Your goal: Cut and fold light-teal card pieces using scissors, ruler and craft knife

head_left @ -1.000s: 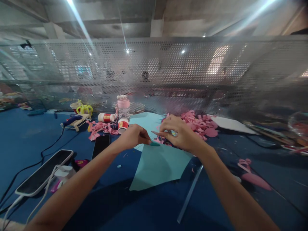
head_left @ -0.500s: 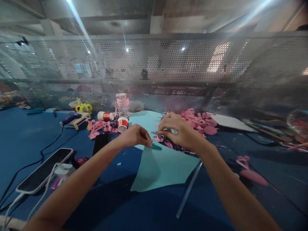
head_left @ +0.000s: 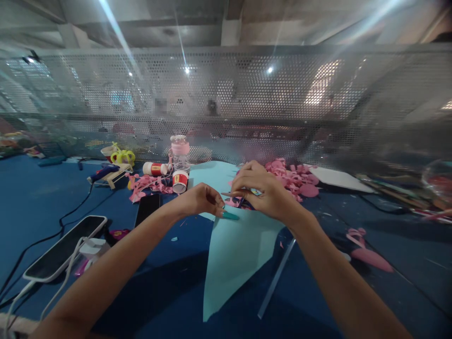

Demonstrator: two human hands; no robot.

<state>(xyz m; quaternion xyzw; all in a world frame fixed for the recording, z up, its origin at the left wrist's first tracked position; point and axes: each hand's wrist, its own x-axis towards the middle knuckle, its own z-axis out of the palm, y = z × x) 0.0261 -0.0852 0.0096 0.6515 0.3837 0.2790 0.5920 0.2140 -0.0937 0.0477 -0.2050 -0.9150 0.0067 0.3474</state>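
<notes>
My left hand [head_left: 206, 201] is closed on the top edge of a light teal sheet [head_left: 243, 259], its thumb with a long teal nail lying over the near face. The sheet hangs toward me and tapers to a low point; whether it is paper or foam I cannot tell. My right hand [head_left: 257, 186] is just to the right, above the sheet's upper edge, with fingers curled in a pinch. A small yellow and blue bit shows behind its fingers, but what it grips is hidden. A second light teal sheet [head_left: 212, 174] lies flat behind my hands.
Pink scraps [head_left: 289, 179] are heaped at the back. Paper cups [head_left: 180, 181], a clear bottle [head_left: 181, 155] and a glue gun [head_left: 104, 173] stand or lie left. Nearer are a phone [head_left: 148, 207] and a white-cased device [head_left: 67, 249]. A clear strip [head_left: 275, 280] lies right.
The held teal sheet has turned and tilted, so its lower corner now reaches further down toward me. Both hands stay in nearly the same place.
</notes>
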